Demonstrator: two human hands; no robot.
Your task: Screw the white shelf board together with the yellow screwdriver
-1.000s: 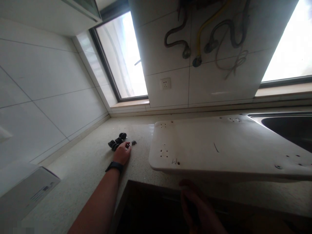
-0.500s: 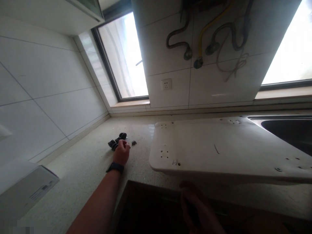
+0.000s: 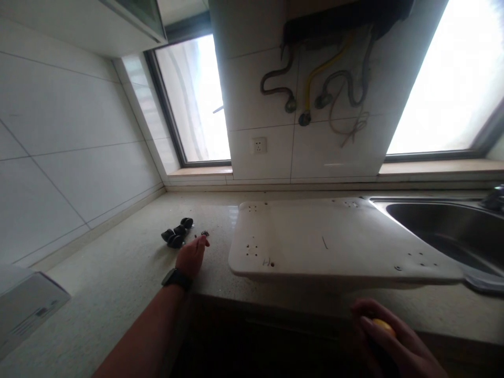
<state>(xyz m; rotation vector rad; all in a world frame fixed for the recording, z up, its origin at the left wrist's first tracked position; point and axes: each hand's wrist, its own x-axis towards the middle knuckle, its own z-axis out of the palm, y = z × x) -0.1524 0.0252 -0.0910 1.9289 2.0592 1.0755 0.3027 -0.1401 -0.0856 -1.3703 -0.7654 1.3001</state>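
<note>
Closed grip on the right: right hand [image 3: 397, 344] wrapped round a yellow-orange object [image 3: 383, 327], only its rounded end showing; probably a tool handle, remainder lost behind fingers and in shadow. Left hand [image 3: 191, 257] out over the counter [image 3: 118, 294], fingers bunched; cannot tell whether anything is pinched between them. Small dark pieces [image 3: 205, 234], likely screws, stand clustered right at the left fingertips; contact or slight gap, unclear. Just left of these, a loose group of black wheels [image 3: 175, 241], caster-like, resting on the counter. Dark watch [image 3: 176, 278] on left wrist.

Step in hand, as judged: left hand seeing to the small pieces, right hand occupied with the handle. Next move calls for a fine fingertip pinch, without scattering the cluster.

Farther right, white board [image 3: 295, 236] lying flat, small holes grouped near its corners, right end by the sink [image 3: 444, 231].

Writing: dark mark like an H [image 3: 266, 262] beside a hole near the board's front left corner; short curved stroke [image 3: 325, 242] mid-board. Carton [image 3: 35, 304] at far left bears print, too blurred to read. No brand legible on wheels or watch.
</note>
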